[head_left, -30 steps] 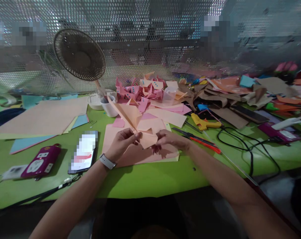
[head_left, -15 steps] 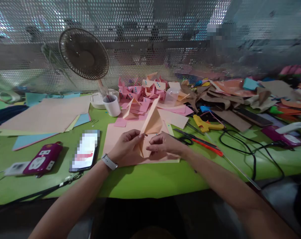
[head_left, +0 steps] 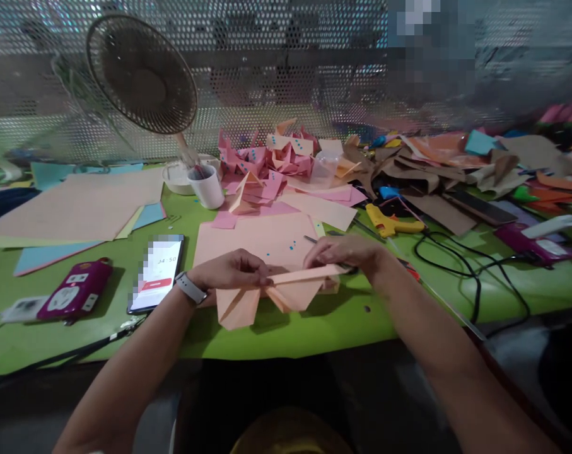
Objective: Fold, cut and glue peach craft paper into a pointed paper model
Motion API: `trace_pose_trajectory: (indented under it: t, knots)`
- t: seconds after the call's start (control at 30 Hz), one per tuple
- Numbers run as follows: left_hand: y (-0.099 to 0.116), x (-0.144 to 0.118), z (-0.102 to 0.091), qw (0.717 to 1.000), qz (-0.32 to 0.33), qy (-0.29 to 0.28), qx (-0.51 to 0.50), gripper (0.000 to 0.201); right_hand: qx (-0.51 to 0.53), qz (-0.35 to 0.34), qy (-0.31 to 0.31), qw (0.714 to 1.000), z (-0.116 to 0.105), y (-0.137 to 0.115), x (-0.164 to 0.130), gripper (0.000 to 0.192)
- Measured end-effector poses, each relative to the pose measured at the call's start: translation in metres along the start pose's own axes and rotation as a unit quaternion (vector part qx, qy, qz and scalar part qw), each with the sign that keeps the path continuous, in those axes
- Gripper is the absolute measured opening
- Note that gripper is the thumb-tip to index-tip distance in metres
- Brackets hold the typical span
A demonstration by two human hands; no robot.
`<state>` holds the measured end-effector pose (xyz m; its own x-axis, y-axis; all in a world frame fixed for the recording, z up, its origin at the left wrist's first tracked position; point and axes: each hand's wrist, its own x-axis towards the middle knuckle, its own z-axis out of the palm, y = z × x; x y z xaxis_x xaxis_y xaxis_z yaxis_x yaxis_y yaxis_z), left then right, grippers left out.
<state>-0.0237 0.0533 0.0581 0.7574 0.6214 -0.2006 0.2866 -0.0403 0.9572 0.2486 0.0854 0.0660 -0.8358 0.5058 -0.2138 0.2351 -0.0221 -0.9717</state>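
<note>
A folded peach paper [head_left: 290, 293] with pointed flaps hangs over the front of the green table, its long folded strip lying roughly level. My left hand [head_left: 238, 268], a pale watch on its wrist, pinches this paper left of its middle. My right hand [head_left: 340, 251] is curled at the paper's right part, its fingertips partly hidden behind the upper edge. Under and behind both hands lies a flat peach sheet [head_left: 252, 236] with small blue dots on it. Partly covered by my right hand are dark scissors, only bits of which show.
Behind stand a fan [head_left: 144, 75], a white cup [head_left: 207, 187] and a heap of pink folded papers [head_left: 290, 157]. At left are a phone [head_left: 156, 274] and a purple power strip [head_left: 77, 287]. A yellow glue gun [head_left: 394, 221] and black cable [head_left: 475, 293] lie at right.
The folded paper has gone from standing upright to lying level, lower and nearer me, with its flaps hanging down. My right hand has moved right and up. The view has shifted slightly.
</note>
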Motion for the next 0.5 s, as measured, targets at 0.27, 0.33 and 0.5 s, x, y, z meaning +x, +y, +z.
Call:
trace_pose_trajectory:
  t: [0.27,0.33,0.5]
  knots:
    - [-0.004,-0.002,0.001,0.997,-0.019,-0.068,0.030,0.019,-0.071,0.061,-0.114,0.989,0.027,0.009,0.021,0.045]
    - [-0.006,-0.001,-0.003,0.999,-0.034,-0.032,-0.010,0.023,-0.078,0.035,-0.106,0.991,0.035,0.011,0.026,0.040]
    - [-0.019,0.010,-0.027,0.882,0.062,0.352,-0.306,0.036,0.071,0.006,0.114,0.991,0.040,0.012,0.026,0.040]
